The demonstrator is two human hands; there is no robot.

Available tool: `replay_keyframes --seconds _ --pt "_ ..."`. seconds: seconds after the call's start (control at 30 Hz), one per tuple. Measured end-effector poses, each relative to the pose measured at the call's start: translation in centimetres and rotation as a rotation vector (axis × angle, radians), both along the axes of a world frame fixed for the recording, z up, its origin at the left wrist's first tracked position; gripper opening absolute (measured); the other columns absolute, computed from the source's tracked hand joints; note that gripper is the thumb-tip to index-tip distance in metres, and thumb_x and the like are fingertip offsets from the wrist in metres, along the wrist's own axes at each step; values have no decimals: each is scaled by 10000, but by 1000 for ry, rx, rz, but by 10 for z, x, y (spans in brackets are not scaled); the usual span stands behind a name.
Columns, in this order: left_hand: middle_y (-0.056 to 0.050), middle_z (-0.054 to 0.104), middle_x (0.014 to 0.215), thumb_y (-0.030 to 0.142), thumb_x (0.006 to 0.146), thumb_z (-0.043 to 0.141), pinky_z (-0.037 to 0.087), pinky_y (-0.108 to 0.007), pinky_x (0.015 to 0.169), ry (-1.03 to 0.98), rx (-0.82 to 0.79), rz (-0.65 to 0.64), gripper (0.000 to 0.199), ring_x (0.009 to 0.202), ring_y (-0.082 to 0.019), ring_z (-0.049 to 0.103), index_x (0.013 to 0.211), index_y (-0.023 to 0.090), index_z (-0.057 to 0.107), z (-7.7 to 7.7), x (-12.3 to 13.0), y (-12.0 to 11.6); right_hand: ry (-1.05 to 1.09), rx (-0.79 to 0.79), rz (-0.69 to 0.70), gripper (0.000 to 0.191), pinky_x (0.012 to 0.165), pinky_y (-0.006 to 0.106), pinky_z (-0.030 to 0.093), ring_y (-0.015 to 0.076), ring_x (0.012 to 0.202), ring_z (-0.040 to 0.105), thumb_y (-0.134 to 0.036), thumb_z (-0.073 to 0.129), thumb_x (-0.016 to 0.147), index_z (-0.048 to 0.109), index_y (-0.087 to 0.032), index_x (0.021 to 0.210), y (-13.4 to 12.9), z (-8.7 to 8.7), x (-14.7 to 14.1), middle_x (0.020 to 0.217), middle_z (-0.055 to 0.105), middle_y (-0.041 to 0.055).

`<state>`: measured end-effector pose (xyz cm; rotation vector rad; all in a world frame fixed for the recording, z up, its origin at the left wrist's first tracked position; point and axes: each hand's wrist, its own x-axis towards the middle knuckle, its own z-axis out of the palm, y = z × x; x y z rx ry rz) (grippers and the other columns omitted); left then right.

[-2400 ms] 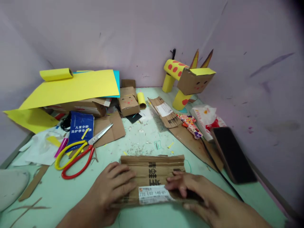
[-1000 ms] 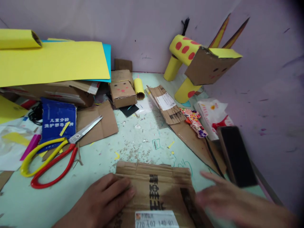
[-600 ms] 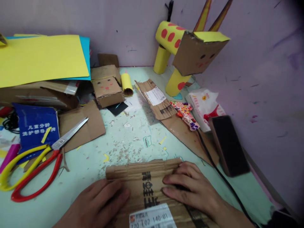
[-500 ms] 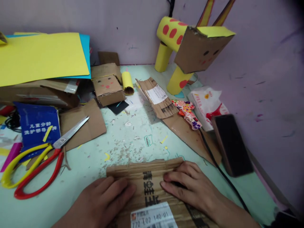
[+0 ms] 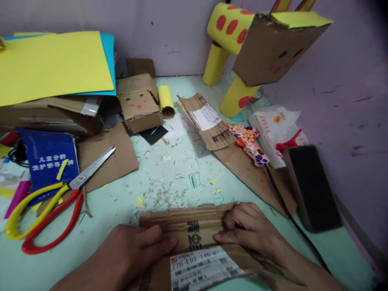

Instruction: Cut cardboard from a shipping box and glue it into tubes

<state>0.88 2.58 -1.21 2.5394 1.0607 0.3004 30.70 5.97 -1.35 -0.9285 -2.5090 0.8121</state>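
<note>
A piece of corrugated cardboard (image 5: pixel 182 238) with black printing lies at the front of the table, creased along its ridges. A white shipping label (image 5: pixel 203 264) is stuck on its near part, which bends up a little. My left hand (image 5: pixel 136 246) grips the cardboard at its left side, fingers curled and thumb on top. My right hand (image 5: pixel 248 230) is closed on the right side, the fingers bent over the far edge and the thumb pressing the surface. The fingertips' undersides are hidden.
Scissors (image 5: pixel 75 190) with red and yellow handles lie at left on cardboard. Behind stand yellow paper (image 5: pixel 57 68), a small box with a drawn face (image 5: pixel 141 109) and a yellow tube (image 5: pixel 166 101). A spotted cardboard giraffe (image 5: pixel 257 48), tissues (image 5: pixel 273 129), a phone (image 5: pixel 313 186) and a cable (image 5: pixel 291 218) are at right.
The cardboard's near part has lifted and folded upward, so more of the label shows. My right fingers have curled in tighter. The camera view has shifted slightly.
</note>
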Motion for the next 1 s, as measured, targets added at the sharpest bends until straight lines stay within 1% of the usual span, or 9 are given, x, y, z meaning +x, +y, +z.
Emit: replay_keyframes --seconds 0.17,0.27,0.33,0.4,0.57,0.73,0.83,0.9,1.0 --pt "-4 635 805 58 862 376 435 -296 600 100 164 -50 432 663 -168 550 1263 180 476 10 -5 -14 -18 -178 6 413 851 370 511 258 1079 588 -345 575 851 536 -318 1261 -17 26 44 1155 618 72" --pt "-18 656 924 24 809 370 437 -308 689 219 260 -72 527 776 -187 555 1305 184 448 16 -7 -23 -91 -131 -349 323 857 387 524 272 1080 603 -300 492 887 579 -359 1193 -21 51 56 1226 595 35" --pt "-28 653 958 77 803 402 441 -309 722 273 231 -77 561 822 -198 552 1352 189 398 20 -7 -26 -98 -50 -501 294 900 387 500 257 1098 585 -277 526 876 582 -371 1149 -13 66 39 1217 593 4" --pt "-36 650 957 103 788 443 453 -305 741 320 177 -90 594 847 -202 558 1372 189 374 23 -3 -25 -91 8 -394 314 921 378 482 236 1103 571 -248 538 868 573 -326 1170 0 75 5 1217 593 28" --pt "-39 627 1174 37 743 443 464 -295 776 386 109 -96 663 940 -194 585 1360 273 386 34 -5 -23 -360 -176 -14 432 850 422 471 287 971 596 -213 676 725 605 -163 1148 27 68 -74 1037 670 109" --pt "-129 496 1361 8 547 448 400 -453 915 448 192 84 812 1088 -304 544 1332 214 420 59 -23 -22 -413 -275 20 199 731 295 439 217 881 616 -152 640 725 646 -178 923 28 64 -81 935 671 61" --pt "-143 545 1298 59 625 462 373 -511 934 372 238 249 691 1094 -325 535 1303 191 447 72 -7 -13 -490 -246 28 126 614 272 394 205 791 640 -161 578 774 620 -184 891 27 70 -82 853 696 54" --pt "-136 613 1199 167 759 433 429 -504 846 313 149 328 508 987 -319 583 1264 180 483 74 13 -2 -561 -135 39 179 541 277 346 223 726 655 -160 549 781 605 -183 950 31 73 -86 785 711 68" --pt "-86 685 970 198 761 439 473 -415 721 374 -265 417 320 869 -287 629 1046 199 585 70 37 17 -601 -14 141 308 513 281 318 247 722 670 -150 552 730 605 -195 1030 42 76 -94 791 731 79"
